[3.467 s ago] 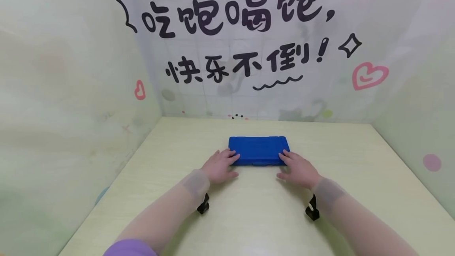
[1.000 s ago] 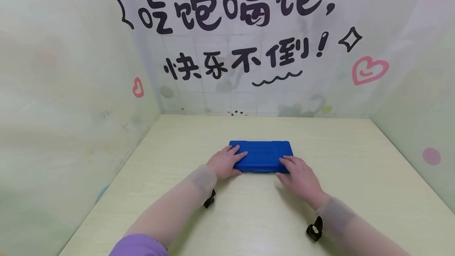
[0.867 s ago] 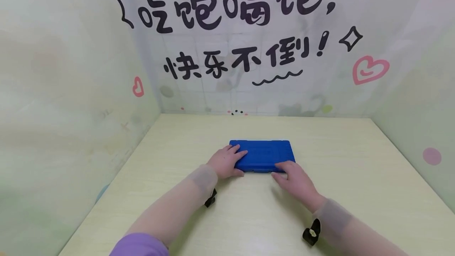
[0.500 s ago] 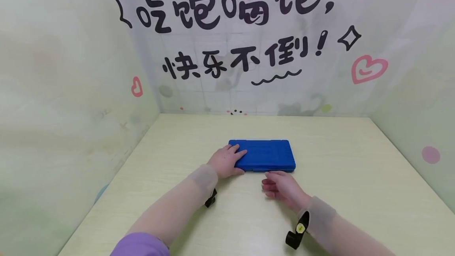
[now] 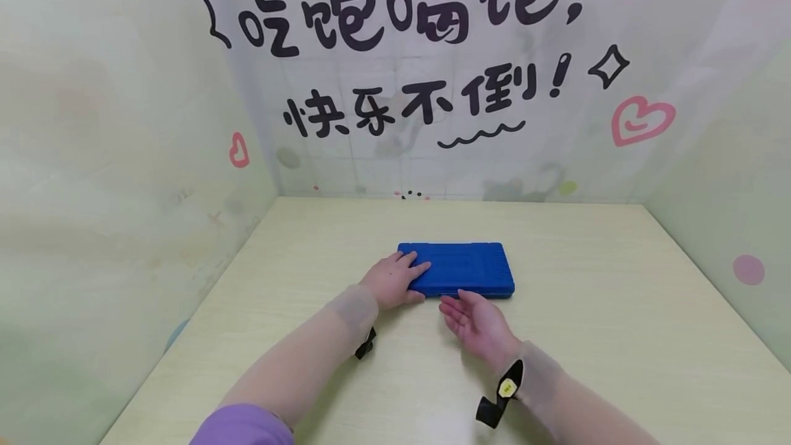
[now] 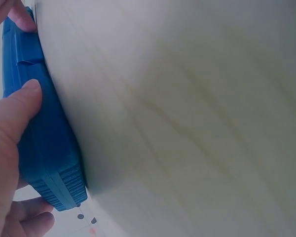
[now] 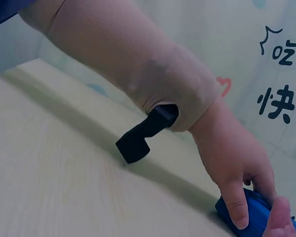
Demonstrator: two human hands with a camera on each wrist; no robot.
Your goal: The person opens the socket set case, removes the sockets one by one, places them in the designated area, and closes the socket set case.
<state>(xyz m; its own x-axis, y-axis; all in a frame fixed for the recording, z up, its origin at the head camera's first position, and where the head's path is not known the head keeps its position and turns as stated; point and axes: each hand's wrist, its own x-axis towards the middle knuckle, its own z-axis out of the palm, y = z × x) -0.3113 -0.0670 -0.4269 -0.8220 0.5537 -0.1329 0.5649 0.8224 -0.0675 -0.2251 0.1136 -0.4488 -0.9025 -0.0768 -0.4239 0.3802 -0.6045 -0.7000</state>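
Note:
A flat blue plastic case (image 5: 466,266) with a closed lid lies on the table. My left hand (image 5: 392,283) holds its left end, fingers spread over the top and thumb against the front wall; the left wrist view shows that thumb (image 6: 22,106) beside the front latch (image 6: 29,49), with other fingers bent around the end. My right hand (image 5: 478,321) is turned palm up at the middle of the case's front edge, its fingertips right at the latch. In the right wrist view a right fingertip (image 7: 280,217) overlaps the case. The inside of the case is hidden.
The pale wooden table (image 5: 309,239) meets a printed back wall (image 5: 383,177) with black lettering and side walls at left and right. A black wrist mount (image 5: 494,404) hangs under the right forearm, another mount (image 5: 366,345) under the left.
The case has shifted slightly toward me. My right hand has left the case's right corner, moved left along the front edge, and turned palm up. My left hand moved further onto the left end.

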